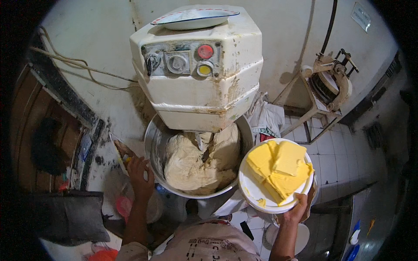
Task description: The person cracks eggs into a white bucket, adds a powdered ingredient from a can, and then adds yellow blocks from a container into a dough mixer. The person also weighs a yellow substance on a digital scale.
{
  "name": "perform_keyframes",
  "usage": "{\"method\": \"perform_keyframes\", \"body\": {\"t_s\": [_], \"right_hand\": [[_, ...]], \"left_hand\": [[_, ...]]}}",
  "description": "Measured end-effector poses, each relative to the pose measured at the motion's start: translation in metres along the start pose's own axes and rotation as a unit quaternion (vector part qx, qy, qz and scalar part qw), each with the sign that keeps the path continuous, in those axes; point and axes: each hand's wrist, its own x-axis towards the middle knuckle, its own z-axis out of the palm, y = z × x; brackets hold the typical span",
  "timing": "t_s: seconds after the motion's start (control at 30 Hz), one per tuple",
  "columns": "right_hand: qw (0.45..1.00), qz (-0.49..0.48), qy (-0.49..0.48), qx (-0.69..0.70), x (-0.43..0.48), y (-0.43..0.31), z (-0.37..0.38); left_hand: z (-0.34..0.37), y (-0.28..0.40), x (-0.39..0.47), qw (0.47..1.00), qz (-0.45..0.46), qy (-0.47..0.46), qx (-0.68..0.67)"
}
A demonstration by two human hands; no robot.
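Observation:
A large dough mixer (196, 94) stands before me, its steel bowl (151, 163) holding a mass of pale dough (192, 166) around a metal bar. My right hand (297, 208) grips the near rim of a round white plate (253, 199), held beside the bowl's right side. Blocks of yellow butter or margarine (290, 158) lie on that plate. To the left of the bowl, my left hand (140, 169) is at a flat, pale-edged thing with a wooden-looking part (122, 150); whether the fingers hold it or only touch it is unclear.
An enamel plate (196, 22) rests on top of the mixer. Cables (88, 67) run along the wall at left. A metal stand (313, 120) carrying a machine is at right, near white sacks (266, 114). A pink plastic item (124, 206) sits low at left.

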Motion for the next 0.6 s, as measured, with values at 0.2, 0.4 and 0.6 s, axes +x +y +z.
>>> {"method": "perform_keyframes", "body": {"t_s": [0.2, 0.4, 0.6], "right_hand": [[0.990, -0.097, 0.026, -0.098, -0.047, 0.047, 0.063], [0.978, -0.149, 0.045, -0.136, -0.083, 0.080, 0.124], [0.965, -0.188, 0.023, -0.182, -0.102, 0.114, 0.170]], "left_hand": [[0.004, -0.057, 0.013, 0.999, 0.025, -0.009, -0.046], [-0.001, -0.092, 0.024, 0.997, 0.058, -0.017, -0.047], [-0.007, -0.113, 0.033, 0.996, 0.068, -0.012, -0.056]]}}
